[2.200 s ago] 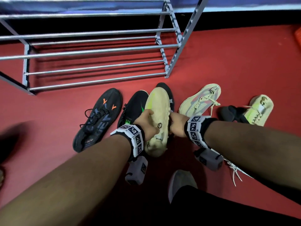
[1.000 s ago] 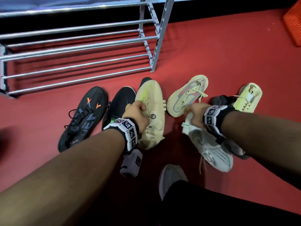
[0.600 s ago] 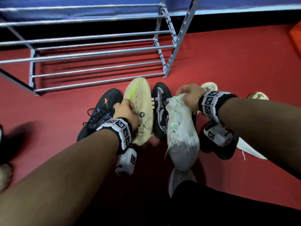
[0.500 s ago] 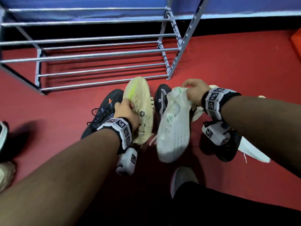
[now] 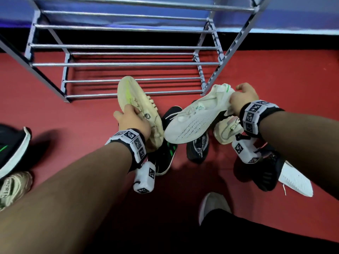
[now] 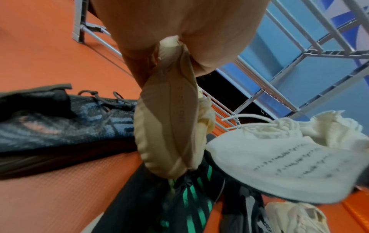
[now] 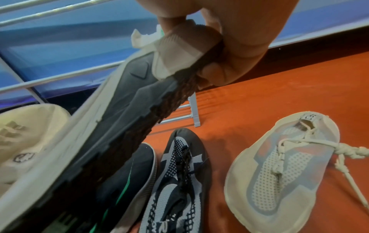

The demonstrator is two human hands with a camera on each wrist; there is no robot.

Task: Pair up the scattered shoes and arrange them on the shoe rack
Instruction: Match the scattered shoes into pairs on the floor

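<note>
Low in the frame, dark shoes (image 5: 166,153) are lying on the red floor (image 5: 275,85). Above them at centre, the left hand (image 5: 133,121) is gripping the cream shoe (image 5: 135,105), fingers curled round its side, while the right hand (image 5: 242,97) is pinching the white shoe (image 5: 194,120) by the heel, toe hanging down-left. Further up, the rack (image 5: 128,64) is spanning the upper frame.

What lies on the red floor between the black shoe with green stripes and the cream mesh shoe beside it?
In the right wrist view, a black-and-white mesh lace-up shoe lies between the green-striped black shoe and the cream mesh shoe.
</note>
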